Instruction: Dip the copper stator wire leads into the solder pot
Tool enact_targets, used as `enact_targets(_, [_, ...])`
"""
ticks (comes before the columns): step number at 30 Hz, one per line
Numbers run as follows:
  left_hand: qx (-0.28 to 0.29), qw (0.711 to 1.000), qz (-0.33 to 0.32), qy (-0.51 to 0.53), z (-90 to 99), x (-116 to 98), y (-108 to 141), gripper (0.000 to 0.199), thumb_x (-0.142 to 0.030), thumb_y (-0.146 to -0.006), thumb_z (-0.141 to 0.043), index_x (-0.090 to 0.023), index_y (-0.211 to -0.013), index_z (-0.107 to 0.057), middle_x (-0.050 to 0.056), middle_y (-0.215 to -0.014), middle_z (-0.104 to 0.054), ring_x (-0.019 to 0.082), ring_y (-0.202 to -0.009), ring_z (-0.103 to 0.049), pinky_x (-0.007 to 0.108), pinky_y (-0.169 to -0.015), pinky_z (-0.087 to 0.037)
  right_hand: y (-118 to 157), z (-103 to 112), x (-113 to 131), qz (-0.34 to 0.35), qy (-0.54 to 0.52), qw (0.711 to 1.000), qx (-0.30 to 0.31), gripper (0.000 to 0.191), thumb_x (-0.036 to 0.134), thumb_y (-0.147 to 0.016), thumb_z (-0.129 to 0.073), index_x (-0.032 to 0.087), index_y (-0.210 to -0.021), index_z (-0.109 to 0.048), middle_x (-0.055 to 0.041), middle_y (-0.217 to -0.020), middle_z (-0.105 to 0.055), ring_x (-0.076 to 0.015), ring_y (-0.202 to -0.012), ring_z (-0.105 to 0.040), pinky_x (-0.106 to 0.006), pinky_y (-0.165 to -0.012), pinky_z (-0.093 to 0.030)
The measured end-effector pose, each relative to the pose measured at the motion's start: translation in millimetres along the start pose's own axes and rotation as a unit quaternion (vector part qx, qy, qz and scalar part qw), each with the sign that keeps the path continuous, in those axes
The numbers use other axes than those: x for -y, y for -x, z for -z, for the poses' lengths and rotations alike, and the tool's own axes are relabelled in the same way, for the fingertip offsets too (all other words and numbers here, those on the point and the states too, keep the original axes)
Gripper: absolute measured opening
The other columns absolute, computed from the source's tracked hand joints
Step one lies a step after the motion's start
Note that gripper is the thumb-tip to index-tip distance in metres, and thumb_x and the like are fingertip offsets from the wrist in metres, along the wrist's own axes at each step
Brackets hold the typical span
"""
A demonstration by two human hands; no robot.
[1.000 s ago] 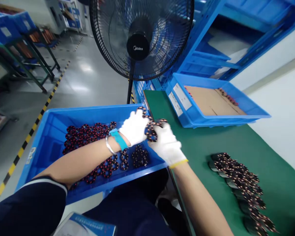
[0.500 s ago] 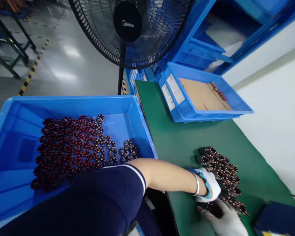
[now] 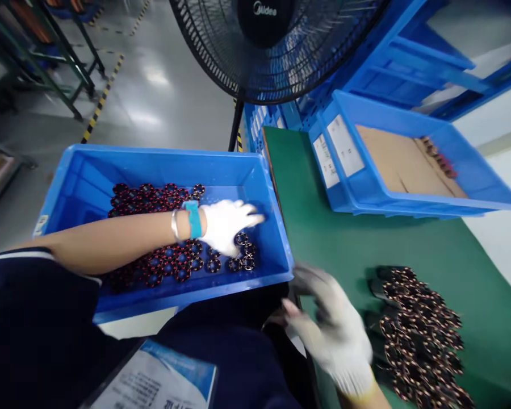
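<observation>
The white-gloved left hand, its grip spread apart, is over dark rings with red and copper-coloured dots, inside the blue plastic bin at left. The white-gloved right hand is blurred, but its grip seems apart, near the green tabletop's left edge.

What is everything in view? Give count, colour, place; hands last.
Ring parts: many, black with red or copper, left bin
Left bin: one, blue, left
Cylindrical parts: many, black and copper, worktop
Worktop: one, green, right
Right bin: perhaps two stacked, blue, on worktop
Cardboard: count unclear, brown, right bin
Fan: one, black, top centre
Rack: one, blue, top right
Badge: one, blue-white, bottom
Left hand: one, white-gloved, over left bin
Right hand: one, white-gloved, by worktop edge
</observation>
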State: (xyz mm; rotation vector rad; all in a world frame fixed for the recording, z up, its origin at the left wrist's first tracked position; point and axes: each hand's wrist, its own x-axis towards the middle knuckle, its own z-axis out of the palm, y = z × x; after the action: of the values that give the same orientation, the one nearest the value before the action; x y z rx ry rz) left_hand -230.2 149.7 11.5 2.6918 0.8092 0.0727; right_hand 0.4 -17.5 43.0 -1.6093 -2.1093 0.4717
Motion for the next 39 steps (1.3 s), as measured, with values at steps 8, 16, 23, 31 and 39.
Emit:
enact_targets(8, [0.120, 0.984, 0.125, -0.045, -85.0, -0.5, 63.7, 0.108, -0.044, -0.043, -0.080, -0.024, -0.140, -0.037, 0.019, -0.150, -0.025, 0.045, -0.129, -0.027, 0.055, -0.095, -0.033, -146.4, -108.3, 13.1, -0.092, 0.286, 0.826, 0.476, 0.117, 0.041, -0.051, -0.084, 0.022, -0.148, -0.021, -0.0203, -0.144, -0.032, -0.0374, -0.114, -0.054, -0.046, -0.089, -0.049])
enact_targets(16, [0.059, 0.978, 0.199, -0.025, -95.4, -0.5, 45.2, 0.094, -0.054, -0.061, -0.066, -0.014, -0.140, -0.035, 0.022, -0.146, -0.030, 0.041, -0.124, -0.032, 0.052, -0.093, -0.034, -147.3, -130.7, -13.2, -0.117, 0.267, 0.816, 0.500, 0.138, 0.046, -0.042, -0.086, 0.025, -0.149, -0.002, -0.0206, -0.136, -0.042, -0.0374, -0.116, -0.053, -0.047, -0.090, -0.047])
enact_targets(23, [0.055, 0.987, 0.151, 0.019, -88.6, 8.8, 45.6, 0.122, -0.067, -0.042, -0.073, -0.020, -0.145, -0.026, 0.020, -0.153, -0.014, 0.044, -0.131, -0.023, 0.058, -0.100, -0.027, -147.7, -125.2, -10.1, -0.123, 0.202, 0.866, 0.440, 0.124, 0.049, -0.054, -0.080, 0.018, -0.149, -0.006, -0.0184, -0.136, -0.044, -0.0298, -0.120, -0.051, -0.036, -0.096, -0.044])
enact_targets(31, [0.092, 0.984, 0.154, -0.025, -83.2, 17.0, 46.5, 0.106, -0.056, -0.046, -0.077, -0.015, -0.136, -0.040, 0.020, -0.148, -0.027, 0.042, -0.127, -0.028, 0.049, -0.089, -0.042, -147.7, -132.8, -2.2, -0.122, 0.286, 0.822, 0.477, 0.123, 0.025, -0.062, -0.077, 0.016, -0.149, 0.009, -0.0214, -0.127, -0.051, -0.0324, -0.110, -0.058, -0.044, -0.091, -0.047])
enact_targets(39, [0.021, 0.981, 0.190, -0.018, -95.9, 13.6, 51.2, 0.120, -0.068, -0.047, -0.073, -0.015, -0.144, -0.026, 0.019, -0.152, -0.015, 0.041, -0.131, -0.022, 0.051, -0.098, -0.035, -151.5, -127.2, -5.7, -0.151, 0.185, 0.886, 0.398, 0.115, 0.036, -0.061, -0.076, 0.021, -0.149, -0.004, -0.0192, -0.147, -0.023, -0.0291, -0.120, -0.050, -0.037, -0.099, -0.042])
